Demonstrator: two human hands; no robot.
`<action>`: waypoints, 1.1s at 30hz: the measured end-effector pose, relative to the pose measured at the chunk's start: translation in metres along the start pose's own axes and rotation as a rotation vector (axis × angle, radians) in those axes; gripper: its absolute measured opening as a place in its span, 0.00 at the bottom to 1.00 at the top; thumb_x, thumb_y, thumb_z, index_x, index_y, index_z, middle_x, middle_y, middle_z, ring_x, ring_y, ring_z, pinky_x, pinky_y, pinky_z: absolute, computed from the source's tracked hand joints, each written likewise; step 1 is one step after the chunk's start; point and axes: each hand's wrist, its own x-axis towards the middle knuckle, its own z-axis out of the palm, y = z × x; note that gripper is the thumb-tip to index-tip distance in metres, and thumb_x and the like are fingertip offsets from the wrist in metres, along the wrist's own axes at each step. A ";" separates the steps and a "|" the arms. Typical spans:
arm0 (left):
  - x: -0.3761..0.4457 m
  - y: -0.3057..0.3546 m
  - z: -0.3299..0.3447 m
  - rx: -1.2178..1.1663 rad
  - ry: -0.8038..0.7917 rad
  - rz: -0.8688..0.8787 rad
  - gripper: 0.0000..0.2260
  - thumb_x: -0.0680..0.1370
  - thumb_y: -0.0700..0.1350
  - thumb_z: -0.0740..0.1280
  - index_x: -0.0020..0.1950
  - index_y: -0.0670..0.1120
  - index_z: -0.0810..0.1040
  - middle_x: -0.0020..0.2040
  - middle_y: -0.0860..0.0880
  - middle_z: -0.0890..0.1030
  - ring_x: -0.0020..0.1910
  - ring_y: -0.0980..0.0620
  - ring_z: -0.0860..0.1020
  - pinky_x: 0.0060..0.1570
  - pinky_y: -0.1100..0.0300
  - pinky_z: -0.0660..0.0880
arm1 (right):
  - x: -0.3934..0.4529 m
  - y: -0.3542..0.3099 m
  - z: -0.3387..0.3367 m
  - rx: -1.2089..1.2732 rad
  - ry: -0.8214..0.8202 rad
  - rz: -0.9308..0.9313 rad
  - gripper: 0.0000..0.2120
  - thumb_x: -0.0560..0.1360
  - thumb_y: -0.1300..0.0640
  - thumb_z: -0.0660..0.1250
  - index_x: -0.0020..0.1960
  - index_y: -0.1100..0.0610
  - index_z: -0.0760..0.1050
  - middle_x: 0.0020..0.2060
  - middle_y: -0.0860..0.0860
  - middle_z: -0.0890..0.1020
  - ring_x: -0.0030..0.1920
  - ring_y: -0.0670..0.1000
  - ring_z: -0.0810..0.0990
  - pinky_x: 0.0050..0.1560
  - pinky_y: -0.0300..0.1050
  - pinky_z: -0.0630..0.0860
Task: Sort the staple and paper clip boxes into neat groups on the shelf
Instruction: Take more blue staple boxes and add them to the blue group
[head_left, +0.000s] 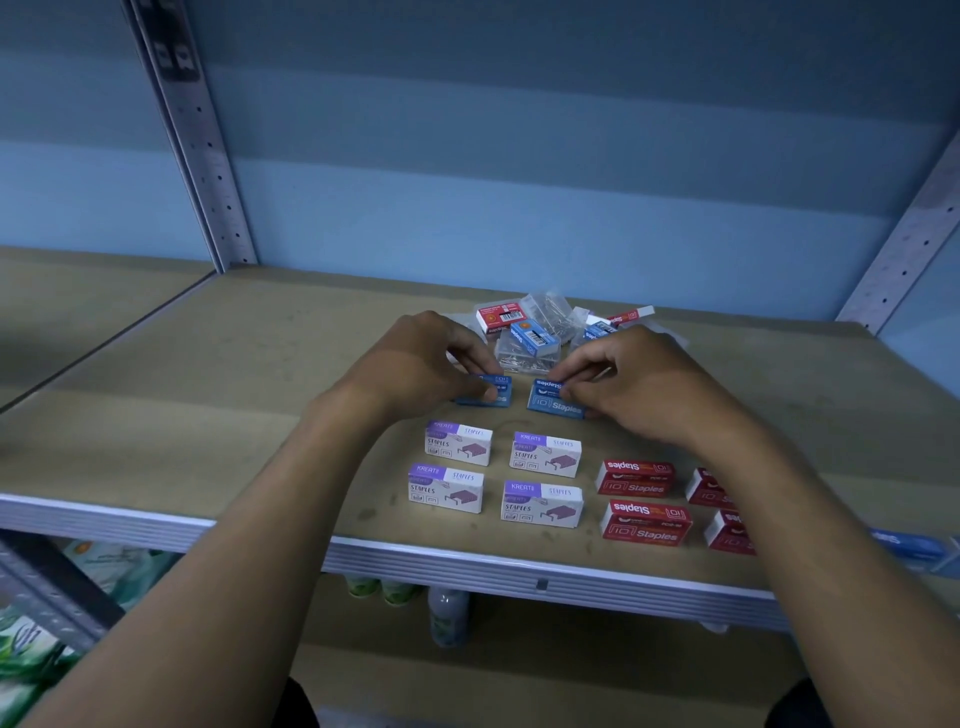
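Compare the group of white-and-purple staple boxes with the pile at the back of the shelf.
The white-and-purple staple boxes sit apart in a tidy two-by-two grid near the shelf's front edge; the back pile is a heap of overlapping items near the wall. The grid holds one matching design, while the pile mixes red boxes, blue boxes and clear packets of clips. No hand touches either. Both rest on the same shelf.

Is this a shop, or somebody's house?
Probably a shop or stockroom. Metal shelving uprights with rows of peg holes hold a wide shelf, many matching staple boxes lie on it, and bottles stand on the shelf below.
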 end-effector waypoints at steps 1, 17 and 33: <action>0.000 0.002 0.000 -0.001 0.013 0.008 0.09 0.68 0.45 0.79 0.47 0.51 0.87 0.44 0.56 0.85 0.36 0.70 0.78 0.34 0.79 0.70 | 0.000 0.000 -0.001 -0.006 0.007 -0.001 0.07 0.75 0.56 0.74 0.51 0.46 0.86 0.41 0.39 0.85 0.42 0.37 0.82 0.39 0.31 0.72; 0.004 0.061 0.038 -0.045 0.080 0.170 0.08 0.68 0.47 0.79 0.46 0.52 0.86 0.43 0.58 0.84 0.40 0.70 0.77 0.37 0.79 0.68 | -0.038 0.037 -0.055 -0.044 0.121 0.035 0.08 0.73 0.56 0.76 0.48 0.44 0.86 0.39 0.38 0.85 0.39 0.35 0.80 0.34 0.22 0.69; 0.012 0.152 0.110 -0.081 -0.069 0.401 0.07 0.69 0.44 0.78 0.45 0.48 0.86 0.41 0.54 0.85 0.34 0.70 0.77 0.37 0.77 0.69 | -0.113 0.092 -0.120 -0.098 0.155 0.138 0.09 0.72 0.59 0.76 0.46 0.45 0.87 0.38 0.42 0.86 0.42 0.38 0.81 0.38 0.25 0.71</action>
